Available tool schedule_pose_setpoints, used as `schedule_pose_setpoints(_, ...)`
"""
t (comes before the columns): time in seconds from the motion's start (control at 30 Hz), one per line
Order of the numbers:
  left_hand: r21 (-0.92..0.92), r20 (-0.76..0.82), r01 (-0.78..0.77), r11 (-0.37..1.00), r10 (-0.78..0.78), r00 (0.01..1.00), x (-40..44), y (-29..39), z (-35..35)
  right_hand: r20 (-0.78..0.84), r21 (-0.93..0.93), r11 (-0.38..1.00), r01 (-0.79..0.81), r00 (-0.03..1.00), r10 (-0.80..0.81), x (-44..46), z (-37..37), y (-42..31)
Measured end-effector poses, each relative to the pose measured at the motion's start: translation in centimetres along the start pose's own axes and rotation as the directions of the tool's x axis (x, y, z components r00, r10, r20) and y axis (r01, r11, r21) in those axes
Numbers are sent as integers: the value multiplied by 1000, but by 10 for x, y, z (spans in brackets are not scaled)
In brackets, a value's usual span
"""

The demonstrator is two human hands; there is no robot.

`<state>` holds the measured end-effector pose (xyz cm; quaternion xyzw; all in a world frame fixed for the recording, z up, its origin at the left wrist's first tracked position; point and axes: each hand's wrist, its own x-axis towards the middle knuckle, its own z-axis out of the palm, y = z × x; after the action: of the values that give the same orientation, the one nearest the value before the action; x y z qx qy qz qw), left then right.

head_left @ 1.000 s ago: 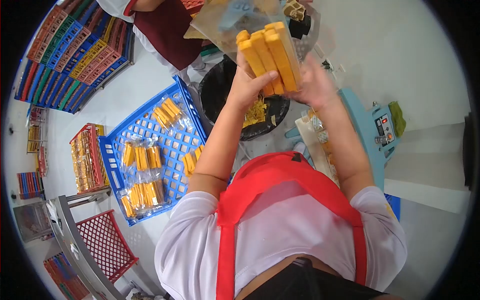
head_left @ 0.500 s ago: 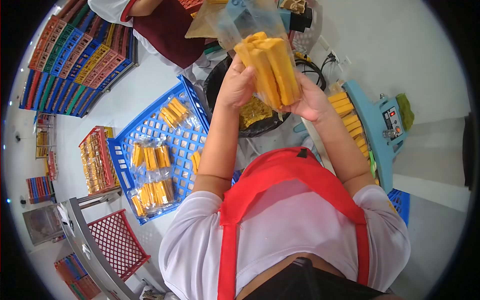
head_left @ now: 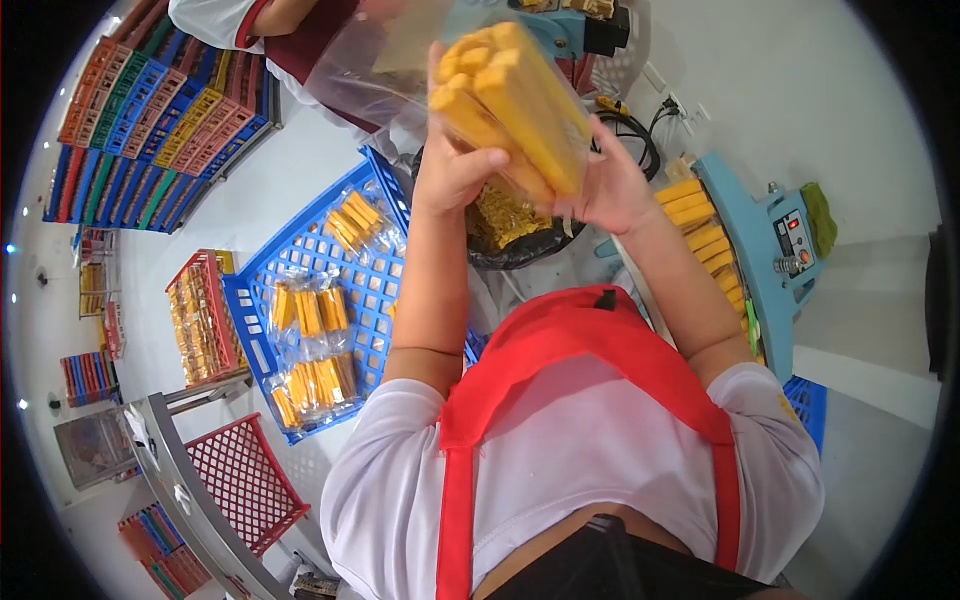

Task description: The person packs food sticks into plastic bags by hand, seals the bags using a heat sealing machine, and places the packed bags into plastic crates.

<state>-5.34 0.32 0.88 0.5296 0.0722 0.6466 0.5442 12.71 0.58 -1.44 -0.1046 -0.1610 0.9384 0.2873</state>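
A clear plastic bag of thick yellow sticks (head_left: pixel 525 110) is tilted in front of me, its loose plastic end at the upper left. My left hand (head_left: pixel 452 172) grips its left side, thumb across the front and fingers mostly behind. Along the lower right edge, my right hand (head_left: pixel 615 188) holds the bag, some fingers hidden by the plastic. Below the bag is a black-lined bin (head_left: pixel 530 250) containing yellow scraps (head_left: pixel 510 215).
Several filled packs (head_left: pixel 310 310) lie in a blue crate (head_left: pixel 260 250) at left. A light-blue machine (head_left: pixel 765 270) stands at right beside rows of yellow sticks (head_left: pixel 705 240). Stacked crates (head_left: pixel 160 110) and a co-worker in a dark red apron (head_left: pixel 310 45) are at upper left.
The bag has shifted left and slightly up, tilting so the stick ends face me more. Both hands have moved with it, the right less than the left.
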Motion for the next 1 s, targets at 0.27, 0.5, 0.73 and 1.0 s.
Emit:
schedule_pose_setpoints(0.27, -53, -313, 137, 989, -147, 938, -24, -4, -13, -6, -142, 987, 82, 996, -84, 21, 14, 4)
schedule_pose_setpoints(0.5, -171, -309, 82, 982, -132, 942, -25, 3, -27, 217, -91, 995, -45, 974, 64, 39, 5, 13)
schedule_pose_setpoints(0.73, -69, -421, -65, 995, 30, 907, -23, 25, -11, 57, -136, 990, 27, 998, -20, 55, 18, 25)
schedule_pose_setpoints(1.0, 26, -456, -65, 998, 69, 887, -49, 39, -31, 149, -84, 971, -223, 961, 234, 59, 12, 33)
